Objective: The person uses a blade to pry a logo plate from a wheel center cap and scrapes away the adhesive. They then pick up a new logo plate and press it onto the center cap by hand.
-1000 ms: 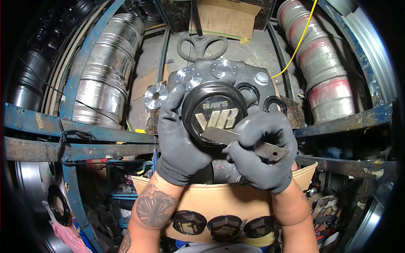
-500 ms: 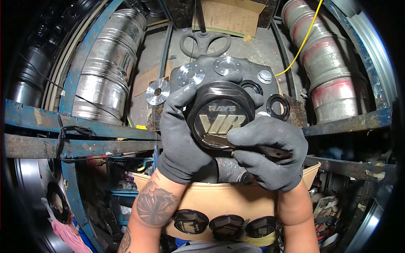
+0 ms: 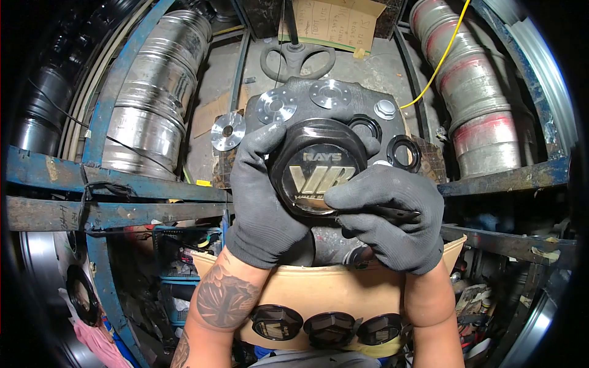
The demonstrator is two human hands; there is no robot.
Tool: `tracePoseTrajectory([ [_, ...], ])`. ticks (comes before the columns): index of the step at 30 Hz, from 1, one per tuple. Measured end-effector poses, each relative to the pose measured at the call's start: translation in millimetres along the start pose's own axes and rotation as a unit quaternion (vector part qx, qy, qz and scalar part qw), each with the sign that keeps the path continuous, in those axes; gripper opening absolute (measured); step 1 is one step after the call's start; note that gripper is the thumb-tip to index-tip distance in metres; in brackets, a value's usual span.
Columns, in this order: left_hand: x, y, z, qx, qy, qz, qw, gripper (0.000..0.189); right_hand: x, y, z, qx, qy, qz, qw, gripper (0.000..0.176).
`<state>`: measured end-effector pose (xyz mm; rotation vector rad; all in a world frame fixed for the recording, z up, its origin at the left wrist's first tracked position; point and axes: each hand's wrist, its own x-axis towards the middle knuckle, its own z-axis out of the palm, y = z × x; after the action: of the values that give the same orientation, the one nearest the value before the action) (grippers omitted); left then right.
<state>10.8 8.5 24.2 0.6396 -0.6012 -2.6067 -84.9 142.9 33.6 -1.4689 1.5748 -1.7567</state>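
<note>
A black wheel centre cap with RAYS and large gold letters is tilted up in front of me. My left hand, in a dark grey glove, is closed round the cap's left and far sides. In my right hand, gloved alike, a thin flat blade is pinched between thumb and fingers. Its front end lies at the cap's lower edge, below the big letters, partly hidden by the thumb. On the cardboard nearest my body lie three similar black caps.
Silver machined discs, black rings and a silver cap lie on the dark cloth beyond my hands. Metal wheel barrels line the left rack, more barrels the right. Blue steel beams border both sides.
The blade and right hand have shifted slightly left along the cap's lower edge, and the blade now sits flatter. The cap has moved slightly left with my left hand.
</note>
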Motion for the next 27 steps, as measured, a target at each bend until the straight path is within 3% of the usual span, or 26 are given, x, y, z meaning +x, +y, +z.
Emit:
tracePoseTrajectory([
  [10, 0, -3, -3, 0.031, -0.009, -0.007, 0.999, 0.063, 1, -2, -2, 0.001, -0.008, 0.051, 0.999, 0.018],
  [17, -1, -4, -6, 0.012, -0.020, -0.020, 1.000, 0.062, 2, -3, -14, -0.019, -0.072, 0.056, 0.996, 0.018],
  [20, 0, -7, -10, 0.111, -0.047, 0.042, 0.992, 0.059, 2, -2, -15, -0.014, -0.075, 0.059, 0.995, 0.018],
  [23, -3, -3, -4, 0.010, -0.038, -0.028, 0.999, 0.055, 1, -2, -15, -0.025, -0.074, 0.052, 0.996, 0.018],
  [27, -5, -3, 1, -0.037, -0.120, -0.044, 0.991, 0.053, 1, -1, -16, -0.047, -0.076, 0.041, 0.995, 0.017],
])
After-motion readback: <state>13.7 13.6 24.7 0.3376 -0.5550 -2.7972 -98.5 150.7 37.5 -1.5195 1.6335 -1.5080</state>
